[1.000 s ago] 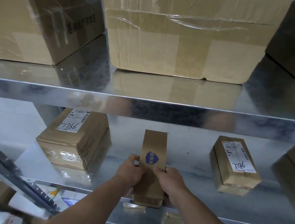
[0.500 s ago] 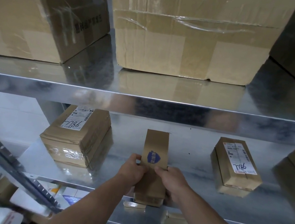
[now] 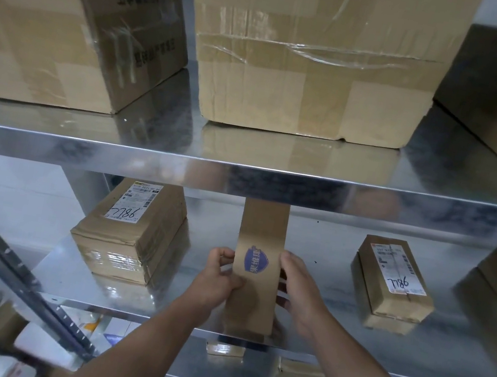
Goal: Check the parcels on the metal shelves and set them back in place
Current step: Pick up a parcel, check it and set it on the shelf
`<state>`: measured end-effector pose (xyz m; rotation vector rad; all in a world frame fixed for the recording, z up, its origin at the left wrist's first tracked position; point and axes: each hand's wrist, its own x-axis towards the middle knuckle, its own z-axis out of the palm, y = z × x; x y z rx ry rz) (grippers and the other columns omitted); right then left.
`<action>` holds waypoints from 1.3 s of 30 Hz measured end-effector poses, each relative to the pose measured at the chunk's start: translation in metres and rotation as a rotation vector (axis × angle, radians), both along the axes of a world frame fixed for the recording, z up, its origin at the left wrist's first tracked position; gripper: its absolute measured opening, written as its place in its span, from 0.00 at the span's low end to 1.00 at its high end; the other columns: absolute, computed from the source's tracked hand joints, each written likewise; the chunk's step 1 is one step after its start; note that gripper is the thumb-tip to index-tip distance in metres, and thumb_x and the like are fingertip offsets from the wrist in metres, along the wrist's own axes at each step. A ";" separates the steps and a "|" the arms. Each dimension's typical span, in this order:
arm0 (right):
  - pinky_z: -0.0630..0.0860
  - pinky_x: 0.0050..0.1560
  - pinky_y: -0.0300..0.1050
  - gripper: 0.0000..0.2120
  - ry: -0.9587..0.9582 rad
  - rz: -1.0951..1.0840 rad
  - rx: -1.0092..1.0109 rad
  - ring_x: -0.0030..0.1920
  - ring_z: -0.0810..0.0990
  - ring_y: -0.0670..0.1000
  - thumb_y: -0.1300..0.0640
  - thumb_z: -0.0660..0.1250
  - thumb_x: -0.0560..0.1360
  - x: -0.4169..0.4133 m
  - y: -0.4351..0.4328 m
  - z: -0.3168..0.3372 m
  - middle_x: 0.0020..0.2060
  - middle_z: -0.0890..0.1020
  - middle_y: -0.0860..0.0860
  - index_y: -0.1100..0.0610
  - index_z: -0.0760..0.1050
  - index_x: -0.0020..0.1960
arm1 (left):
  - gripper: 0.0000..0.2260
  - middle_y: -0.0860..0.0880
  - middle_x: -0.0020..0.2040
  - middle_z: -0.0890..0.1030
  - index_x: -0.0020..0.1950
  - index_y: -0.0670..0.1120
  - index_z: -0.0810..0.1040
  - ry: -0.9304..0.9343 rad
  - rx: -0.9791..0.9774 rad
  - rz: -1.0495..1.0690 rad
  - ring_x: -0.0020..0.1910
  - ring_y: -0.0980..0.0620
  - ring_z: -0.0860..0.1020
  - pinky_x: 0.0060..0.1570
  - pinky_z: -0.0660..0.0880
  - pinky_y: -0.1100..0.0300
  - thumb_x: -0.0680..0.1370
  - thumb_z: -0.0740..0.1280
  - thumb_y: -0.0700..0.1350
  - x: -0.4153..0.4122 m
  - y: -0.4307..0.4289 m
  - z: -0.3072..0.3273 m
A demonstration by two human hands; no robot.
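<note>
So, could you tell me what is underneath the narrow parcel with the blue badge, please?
The narrow parcel sits on the middle metal shelf, its near end by the front edge. The left hand and right hand grip its sides. Anything beneath is covered.

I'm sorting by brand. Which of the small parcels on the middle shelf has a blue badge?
The narrow parcel in the middle, held by the left hand and right hand; the left parcel and right parcel carry white labels marked 7786.
</note>
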<state>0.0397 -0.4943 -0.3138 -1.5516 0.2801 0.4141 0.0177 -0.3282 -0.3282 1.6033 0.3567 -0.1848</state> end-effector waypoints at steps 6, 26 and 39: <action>0.74 0.69 0.66 0.24 0.052 -0.058 0.043 0.66 0.77 0.59 0.32 0.53 0.82 0.004 0.001 0.009 0.66 0.78 0.55 0.42 0.69 0.72 | 0.24 0.48 0.65 0.76 0.73 0.60 0.64 0.038 -0.128 0.015 0.66 0.44 0.73 0.66 0.72 0.42 0.80 0.62 0.42 -0.003 0.003 0.021; 0.73 0.69 0.66 0.53 0.186 0.097 0.016 0.68 0.74 0.68 0.19 0.62 0.59 0.017 -0.014 0.051 0.69 0.74 0.66 0.49 0.67 0.74 | 0.37 0.37 0.54 0.83 0.61 0.44 0.77 0.222 -0.042 -0.042 0.55 0.38 0.83 0.61 0.78 0.44 0.75 0.55 0.75 0.007 0.012 0.077; 0.76 0.62 0.68 0.31 0.208 0.163 -0.050 0.58 0.80 0.65 0.30 0.66 0.74 0.016 -0.018 0.058 0.58 0.81 0.62 0.52 0.77 0.65 | 0.19 0.38 0.52 0.81 0.51 0.45 0.75 0.275 0.035 -0.163 0.52 0.36 0.83 0.60 0.78 0.42 0.80 0.63 0.62 0.011 0.000 0.092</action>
